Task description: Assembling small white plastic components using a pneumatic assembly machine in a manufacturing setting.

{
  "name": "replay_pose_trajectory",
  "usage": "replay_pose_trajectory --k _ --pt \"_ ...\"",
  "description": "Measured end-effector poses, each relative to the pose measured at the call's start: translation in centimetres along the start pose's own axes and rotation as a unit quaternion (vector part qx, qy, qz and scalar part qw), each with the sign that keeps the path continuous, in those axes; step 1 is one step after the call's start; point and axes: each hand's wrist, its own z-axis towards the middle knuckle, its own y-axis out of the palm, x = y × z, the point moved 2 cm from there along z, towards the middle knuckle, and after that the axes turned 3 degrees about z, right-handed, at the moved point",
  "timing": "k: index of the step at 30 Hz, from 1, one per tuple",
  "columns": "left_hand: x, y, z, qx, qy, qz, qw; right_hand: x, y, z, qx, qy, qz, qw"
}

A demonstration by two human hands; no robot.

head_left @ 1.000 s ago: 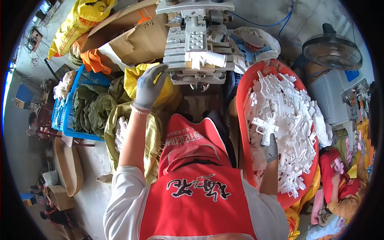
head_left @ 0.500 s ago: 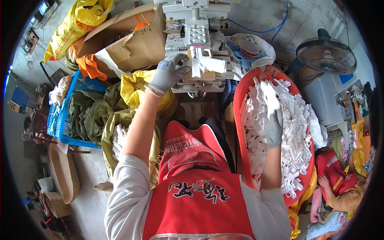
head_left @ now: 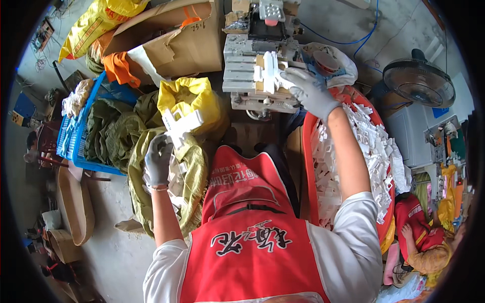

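A white, pistol-shaped piece (head_left: 183, 125), flat-sided and bright, is over the open mouth of the green sack (head_left: 137, 177) on the left; the left hand (head_left: 159, 157) curls just nearer. At far centre, the right hand (head_left: 309, 92) has its fingers stretched to a second white piece (head_left: 270, 68) on the machine (head_left: 237, 76); whether either hand grips its piece, I cannot tell for sure. The red tub's rim (head_left: 309, 169) edges the right side. Grey floor (head_left: 108, 212) runs between sack and tan tray (head_left: 76, 202).

Print (head_left: 251, 242) marks red apron (head_left: 247, 275), yellow sack (head_left: 98, 25); handwriting (head_left: 198, 27) marks carton (head_left: 189, 50).
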Motion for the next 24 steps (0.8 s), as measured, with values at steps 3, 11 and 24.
replay_pose_trajectory --k 3,11,24 --pt "-4.3 -1.3 -3.2 0.060 -0.012 0.038 0.997 -1.2 -0.6 -0.4 0.074 -0.067 0.025 0.995" --pt "-8.9 -7.6 -10.3 0.047 -0.167 0.136 0.975 3.7 2.2 -19.1 0.209 0.253 0.148 0.933" --pt "-7.9 0.8 -6.4 -0.123 -0.037 0.143 0.981 3.6 8.3 -41.9 -0.230 0.499 -0.060 0.833"
